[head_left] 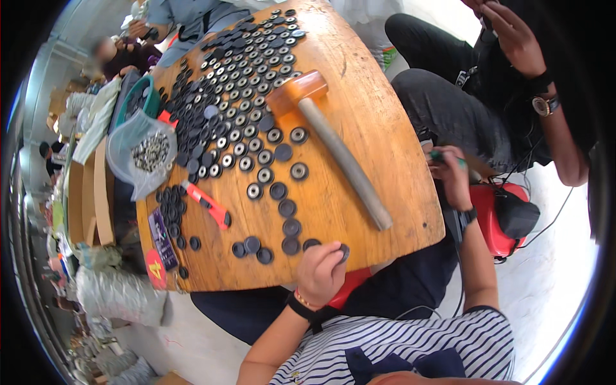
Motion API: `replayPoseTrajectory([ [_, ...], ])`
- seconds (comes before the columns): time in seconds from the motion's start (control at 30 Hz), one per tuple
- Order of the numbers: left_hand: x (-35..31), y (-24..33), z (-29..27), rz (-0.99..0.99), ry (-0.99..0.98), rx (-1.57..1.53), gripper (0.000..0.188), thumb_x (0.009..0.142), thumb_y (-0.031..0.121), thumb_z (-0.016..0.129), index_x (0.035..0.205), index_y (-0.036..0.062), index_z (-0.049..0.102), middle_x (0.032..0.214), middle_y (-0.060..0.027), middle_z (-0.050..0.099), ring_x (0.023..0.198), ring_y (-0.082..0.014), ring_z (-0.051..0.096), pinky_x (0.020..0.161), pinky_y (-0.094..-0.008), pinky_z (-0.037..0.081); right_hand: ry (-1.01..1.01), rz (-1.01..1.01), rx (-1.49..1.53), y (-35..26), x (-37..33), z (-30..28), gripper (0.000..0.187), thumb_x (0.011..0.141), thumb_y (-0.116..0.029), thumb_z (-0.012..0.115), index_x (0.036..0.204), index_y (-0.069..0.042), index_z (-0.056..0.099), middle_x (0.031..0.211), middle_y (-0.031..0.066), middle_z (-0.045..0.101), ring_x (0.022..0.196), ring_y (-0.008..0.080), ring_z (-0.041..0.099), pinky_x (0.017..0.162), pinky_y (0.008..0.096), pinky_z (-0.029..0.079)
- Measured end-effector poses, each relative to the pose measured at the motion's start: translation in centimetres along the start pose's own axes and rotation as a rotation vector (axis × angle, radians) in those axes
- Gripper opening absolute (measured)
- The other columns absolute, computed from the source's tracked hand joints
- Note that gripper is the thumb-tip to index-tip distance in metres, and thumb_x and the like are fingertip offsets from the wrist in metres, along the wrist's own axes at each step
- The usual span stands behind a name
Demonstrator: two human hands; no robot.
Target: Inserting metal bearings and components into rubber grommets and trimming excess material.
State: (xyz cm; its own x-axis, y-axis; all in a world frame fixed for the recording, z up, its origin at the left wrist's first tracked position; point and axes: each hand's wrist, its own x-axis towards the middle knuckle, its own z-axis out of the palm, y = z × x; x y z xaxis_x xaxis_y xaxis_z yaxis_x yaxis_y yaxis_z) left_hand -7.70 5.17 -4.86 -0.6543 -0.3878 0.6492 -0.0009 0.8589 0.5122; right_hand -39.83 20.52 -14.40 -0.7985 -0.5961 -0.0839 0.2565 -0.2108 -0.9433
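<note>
At the table's near edge my left hand [321, 273] pinches a small black disc [344, 253] between thumb and fingers. Beside it another plain black disc [312, 244] lies on the wooden table [359, 154]. A short line of dark discs [292, 227] runs up the table from there, leading to many black discs with silver metal rings in their centres [246, 163]. Off the table's right side, my right hand [452, 179] is closed around something dark green [437, 156] that I cannot make out. A mallet with an amber head [298, 92] and a greyish handle lies across the table.
A red utility knife [208, 205] lies near a clear plastic container [122, 138] of small metal parts. Behind that stands a teal basket [149, 102]. A purple card [163, 239] sits at the left edge. Another person [449, 96] sits at right; one more [192, 25] is across the table.
</note>
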Motion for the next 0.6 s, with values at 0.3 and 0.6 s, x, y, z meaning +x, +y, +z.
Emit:
replayPoseTrajectory([
  [0.3,-2.5,3.3,-4.0,-0.771,0.153,-0.754,0.017,0.091,0.0,0.055,0.107,-0.0004,0.05,0.093,-0.0061,0.059,0.082,-0.0112,0.061,0.073,-0.0246,0.051,-0.362,-0.589,-0.969,-10.6,-4.9,11.7,0.042,0.081,-0.008,0.065,0.121,-0.003,0.053,0.134,0.0182,0.047,0.124,0.0314,0.048,0.103,0.0369,0.037],
  [0.6,-4.2,3.3,-9.0,-0.979,0.273,-0.848,0.01,0.094,0.005,0.053,0.102,0.0003,0.051,0.084,-0.0059,0.06,0.072,-0.0102,0.06,0.067,-0.023,0.049,-0.5,-0.519,-1.126,-9.6,-4.0,13.5,0.053,0.086,-0.016,0.065,0.133,-0.002,0.046,0.136,0.0228,0.045,0.13,0.0325,0.042,0.106,0.0362,0.033],
])
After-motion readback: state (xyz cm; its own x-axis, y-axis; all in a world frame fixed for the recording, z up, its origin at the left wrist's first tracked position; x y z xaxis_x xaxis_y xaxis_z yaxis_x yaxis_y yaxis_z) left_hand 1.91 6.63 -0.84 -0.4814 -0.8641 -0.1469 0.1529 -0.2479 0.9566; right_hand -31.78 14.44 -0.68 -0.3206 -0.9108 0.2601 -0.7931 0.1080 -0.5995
